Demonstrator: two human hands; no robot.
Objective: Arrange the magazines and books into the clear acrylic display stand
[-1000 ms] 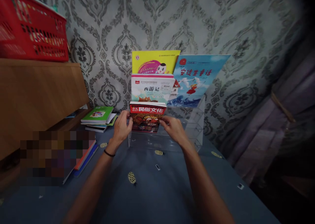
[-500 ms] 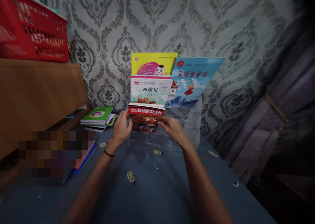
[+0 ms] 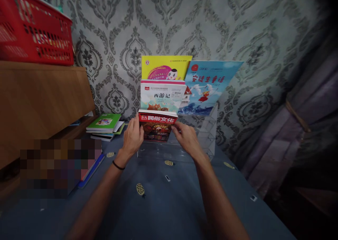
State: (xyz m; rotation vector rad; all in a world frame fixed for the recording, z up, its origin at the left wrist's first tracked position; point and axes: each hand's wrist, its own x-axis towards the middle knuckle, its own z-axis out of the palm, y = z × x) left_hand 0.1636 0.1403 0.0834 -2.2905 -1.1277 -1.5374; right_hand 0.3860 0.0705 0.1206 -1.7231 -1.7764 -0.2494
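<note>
A red and dark book (image 3: 157, 126) stands upright in the lower left part of a clear tiered book rack (image 3: 174, 152). My left hand (image 3: 132, 133) grips its left edge, thumb on the cover and fingers partly hidden behind. At the right edge, my right hand (image 3: 187, 136) pinches the same book between thumb and fingers. Behind it, one tier up, is a white book (image 3: 161, 95) with a pink top edge. A yellow book (image 3: 166, 65) rises at the back left of the rack, and a blue book (image 3: 208, 87) leans beside it at the right.
Several books, a green one (image 3: 104, 123) on top, are stacked left of the rack. Nearer lies another pile with a blue folder (image 3: 91, 171), partly blurred out. A wooden cabinet (image 3: 44, 102) carries a red basket (image 3: 47, 36) at left. A curtain (image 3: 280, 152) hangs at right.
Both hands keep hold of the red and dark book, which stays at nearly the same spot in the rack. My right hand has shifted very slightly to the right.
</note>
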